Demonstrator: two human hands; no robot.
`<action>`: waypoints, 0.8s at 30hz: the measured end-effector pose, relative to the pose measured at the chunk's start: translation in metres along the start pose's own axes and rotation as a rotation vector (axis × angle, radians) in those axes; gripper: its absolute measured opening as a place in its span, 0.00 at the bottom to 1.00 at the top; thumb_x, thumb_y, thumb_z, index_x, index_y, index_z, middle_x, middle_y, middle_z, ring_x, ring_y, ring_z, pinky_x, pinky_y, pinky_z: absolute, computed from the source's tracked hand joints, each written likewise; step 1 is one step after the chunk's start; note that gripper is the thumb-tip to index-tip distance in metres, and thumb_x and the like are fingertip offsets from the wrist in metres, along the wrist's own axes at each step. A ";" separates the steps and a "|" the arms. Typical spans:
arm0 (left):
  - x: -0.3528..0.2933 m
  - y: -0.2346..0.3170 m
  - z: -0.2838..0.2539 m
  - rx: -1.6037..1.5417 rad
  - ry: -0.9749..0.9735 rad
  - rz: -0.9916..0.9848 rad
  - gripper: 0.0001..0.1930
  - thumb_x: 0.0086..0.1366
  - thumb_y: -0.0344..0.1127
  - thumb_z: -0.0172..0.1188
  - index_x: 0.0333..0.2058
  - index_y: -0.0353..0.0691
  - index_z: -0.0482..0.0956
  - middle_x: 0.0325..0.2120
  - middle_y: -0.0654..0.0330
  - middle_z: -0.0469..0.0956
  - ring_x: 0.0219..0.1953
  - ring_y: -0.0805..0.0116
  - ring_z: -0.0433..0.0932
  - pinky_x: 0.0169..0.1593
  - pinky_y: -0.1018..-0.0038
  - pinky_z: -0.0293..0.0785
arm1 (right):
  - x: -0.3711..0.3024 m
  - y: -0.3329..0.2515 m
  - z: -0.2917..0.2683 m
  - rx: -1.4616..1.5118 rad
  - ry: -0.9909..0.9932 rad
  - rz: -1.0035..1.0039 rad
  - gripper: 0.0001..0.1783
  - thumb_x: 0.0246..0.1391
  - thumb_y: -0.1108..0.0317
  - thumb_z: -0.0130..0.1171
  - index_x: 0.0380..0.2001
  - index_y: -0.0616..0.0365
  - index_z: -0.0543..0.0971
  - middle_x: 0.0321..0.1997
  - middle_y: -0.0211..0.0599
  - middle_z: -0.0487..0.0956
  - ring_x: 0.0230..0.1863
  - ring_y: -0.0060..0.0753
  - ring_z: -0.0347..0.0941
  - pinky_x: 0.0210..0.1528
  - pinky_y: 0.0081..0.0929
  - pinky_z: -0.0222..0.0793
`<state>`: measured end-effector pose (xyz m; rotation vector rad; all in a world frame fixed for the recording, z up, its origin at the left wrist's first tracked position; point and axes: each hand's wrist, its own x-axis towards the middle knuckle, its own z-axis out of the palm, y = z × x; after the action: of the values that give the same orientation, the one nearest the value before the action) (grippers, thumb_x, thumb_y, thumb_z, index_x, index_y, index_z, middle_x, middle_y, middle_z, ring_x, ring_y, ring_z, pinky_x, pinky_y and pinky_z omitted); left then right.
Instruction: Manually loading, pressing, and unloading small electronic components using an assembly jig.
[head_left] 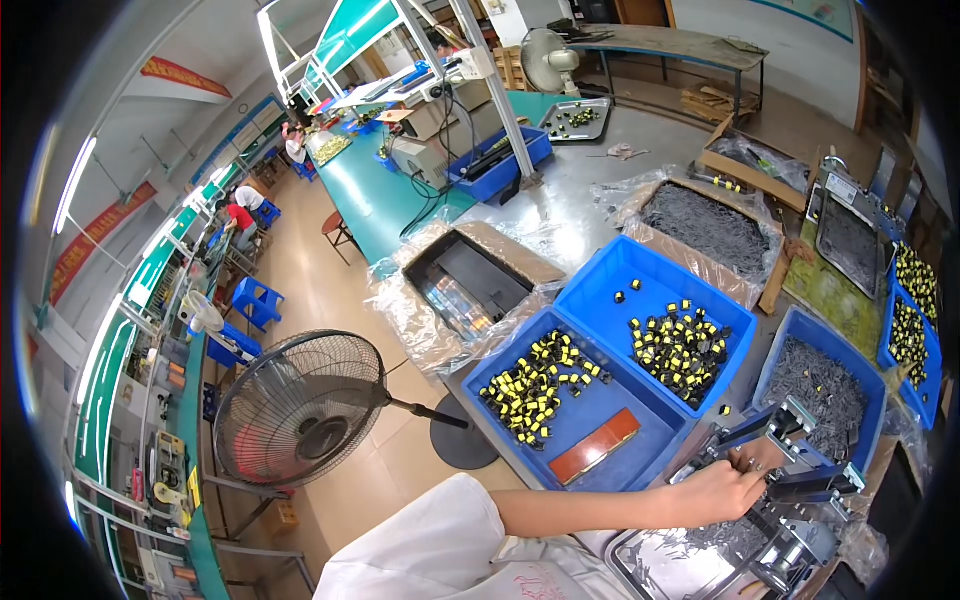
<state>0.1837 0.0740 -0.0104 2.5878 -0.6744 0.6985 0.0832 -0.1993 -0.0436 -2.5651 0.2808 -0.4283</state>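
My left arm reaches across to the right. At its end, my left hand (715, 495) is closed, its fingertips pressed together at a metal clamp fixture (790, 500) with silvery levers and dark bars. What the fingers hold, if anything, is too small to make out. A skin-coloured patch shows on the fixture just past the fingers; whether it is a reflection or another hand is unclear. No part of my right hand can be made out for certain. Below the left hand lies a metal tray (660, 565) with many small grey pins or strips.
Two blue bins (640, 478) (570, 300) hold small yellow-and-black parts; the nearer also holds a reddish-brown block (594, 446). Another blue bin (875, 400) contains dark grey pieces. Plastic-lined cartons (655, 232) stand beyond. A pedestal fan (300, 410) is at the left; people sit farther off.
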 end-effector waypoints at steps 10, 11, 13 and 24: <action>-0.002 0.008 0.003 0.064 -0.090 0.010 0.12 0.51 0.29 0.60 0.33 0.26 0.77 0.44 0.37 0.79 0.27 0.63 0.84 0.27 0.73 0.77 | 0.014 -0.004 0.001 0.120 -0.212 0.270 0.28 0.69 0.61 0.50 0.64 0.69 0.65 0.38 0.56 0.77 0.33 0.48 0.76 0.37 0.41 0.75; -0.002 0.010 -0.002 0.101 -0.084 -0.001 0.12 0.52 0.30 0.59 0.33 0.26 0.78 0.44 0.35 0.79 0.27 0.65 0.83 0.26 0.74 0.77 | 0.018 0.003 0.004 0.123 -0.217 0.265 0.28 0.69 0.61 0.50 0.64 0.69 0.65 0.38 0.56 0.77 0.33 0.48 0.76 0.37 0.41 0.75; -0.006 0.017 0.002 0.154 -0.066 -0.016 0.12 0.52 0.31 0.59 0.33 0.26 0.79 0.45 0.34 0.78 0.27 0.67 0.83 0.26 0.75 0.76 | 0.039 0.041 0.023 0.173 -0.213 0.282 0.20 0.67 0.63 0.50 0.54 0.68 0.69 0.34 0.51 0.77 0.29 0.42 0.74 0.32 0.35 0.72; -0.011 0.023 0.019 0.266 -0.032 0.044 0.17 0.54 0.35 0.57 0.35 0.25 0.81 0.47 0.33 0.78 0.25 0.71 0.77 0.26 0.81 0.72 | 0.057 0.063 0.055 0.411 -0.170 0.477 0.20 0.67 0.58 0.44 0.32 0.64 0.77 0.21 0.41 0.76 0.18 0.32 0.70 0.16 0.28 0.63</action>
<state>0.1703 0.0504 -0.0262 2.8388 -0.6917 0.8112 0.1478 -0.2432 -0.1074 -2.0307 0.6489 -0.0747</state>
